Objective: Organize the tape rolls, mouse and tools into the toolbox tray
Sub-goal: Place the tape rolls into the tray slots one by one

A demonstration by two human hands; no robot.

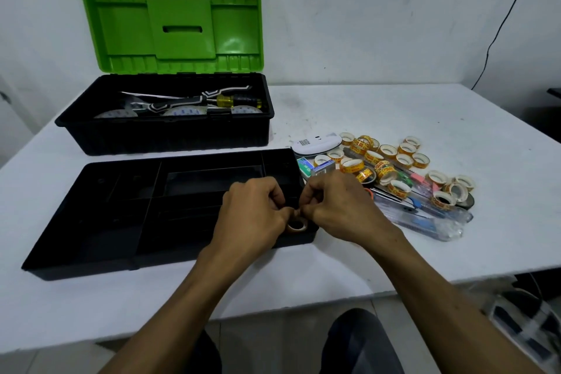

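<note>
A person's left hand (255, 209) and right hand (337, 206), fingers curled, together pinch a small tape roll (297, 225) at the right end of the black toolbox tray (91, 222) on the white tabletop (394, 106). Just right of the tray lie a white mouse (315, 146) and a heap of tape rolls (394, 158). Behind the tray, the open green-lidded toolbox (164, 136) holds a yellow-handled screwdriver (230, 100) and large tape rolls (182, 112).
</note>
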